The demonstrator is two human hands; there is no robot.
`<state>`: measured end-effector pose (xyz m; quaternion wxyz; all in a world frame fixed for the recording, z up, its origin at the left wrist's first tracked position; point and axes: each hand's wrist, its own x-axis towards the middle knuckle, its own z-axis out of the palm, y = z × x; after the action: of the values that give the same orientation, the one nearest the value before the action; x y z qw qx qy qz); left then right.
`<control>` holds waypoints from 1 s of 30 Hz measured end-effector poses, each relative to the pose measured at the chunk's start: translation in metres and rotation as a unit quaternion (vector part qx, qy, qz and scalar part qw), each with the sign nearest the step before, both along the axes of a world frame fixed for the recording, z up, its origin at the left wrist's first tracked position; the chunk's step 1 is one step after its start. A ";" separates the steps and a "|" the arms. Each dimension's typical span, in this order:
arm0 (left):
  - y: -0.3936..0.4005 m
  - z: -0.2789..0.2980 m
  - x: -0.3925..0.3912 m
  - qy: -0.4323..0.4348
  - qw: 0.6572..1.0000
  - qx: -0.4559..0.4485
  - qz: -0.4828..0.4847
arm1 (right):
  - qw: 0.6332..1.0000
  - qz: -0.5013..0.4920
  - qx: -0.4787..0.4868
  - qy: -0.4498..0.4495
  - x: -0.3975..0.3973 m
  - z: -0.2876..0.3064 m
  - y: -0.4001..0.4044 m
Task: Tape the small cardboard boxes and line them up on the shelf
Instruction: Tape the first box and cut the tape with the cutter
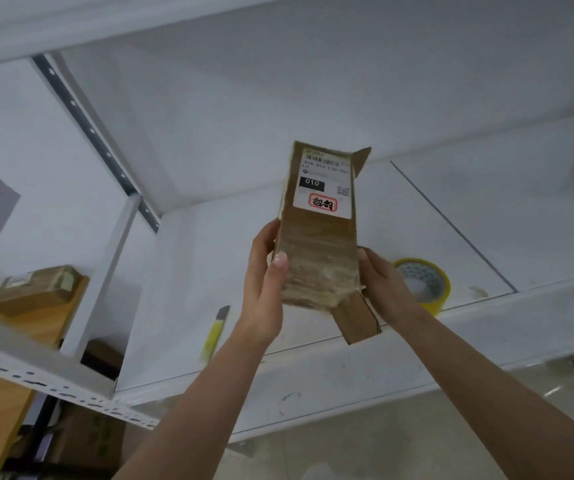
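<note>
Box: we hold the small cardboard box (pixel 320 233) upright above the shelf (pixel 399 220), centre frame.
Grip: left hand (pixel 264 282) and right hand (pixel 387 289) clasp its lower sides.
Handling: probably light, crushable, tape-slick; flaps loose.
Tape roll (pixel 422 284): 4 o'clock.

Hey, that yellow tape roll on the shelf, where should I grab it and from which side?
The tape roll lies flat on the shelf, hole up, just behind the right hand. Probably best from above: thumb in the hole, fingers on the outer rim nearest you, since nothing blocks the top.
</note>
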<state>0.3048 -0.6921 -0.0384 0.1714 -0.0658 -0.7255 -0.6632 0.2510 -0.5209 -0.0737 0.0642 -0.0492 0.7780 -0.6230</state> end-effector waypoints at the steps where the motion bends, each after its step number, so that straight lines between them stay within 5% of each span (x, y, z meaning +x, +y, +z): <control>1: -0.001 -0.002 0.000 -0.003 1.000 0.020 -0.003 | 1.000 -0.006 -0.022 -0.002 -0.002 0.001 0.001; 9: -0.004 -0.019 0.004 -0.093 0.986 0.141 0.008 | 0.998 -0.033 0.056 0.014 -0.006 0.004 0.004; 13: -0.024 -0.034 0.009 -0.150 0.987 0.024 0.059 | 0.976 -0.096 0.178 0.085 -0.012 0.013 0.008; 17: -0.041 -0.035 0.004 -0.218 0.959 -0.088 0.160 | 0.968 -0.059 0.228 0.087 -0.007 0.013 0.007; 22: -0.038 -0.005 -0.006 -0.228 0.949 -0.180 0.118 | 0.964 -0.017 0.249 0.090 -0.002 0.015 -0.004; 27: -0.025 0.007 -0.005 -0.278 0.846 -0.453 0.051 | 0.955 0.003 0.281 0.093 0.003 0.015 -0.006; 30: -0.024 0.003 -0.004 -0.293 0.844 -0.445 0.065 | 0.960 -0.007 0.266 0.088 0.011 0.012 -0.006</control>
<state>0.3005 -0.7164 -0.0351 -0.0538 0.1101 -0.9618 -0.2449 0.2620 -0.5269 -0.0614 0.0019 -0.0791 0.9187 -0.3870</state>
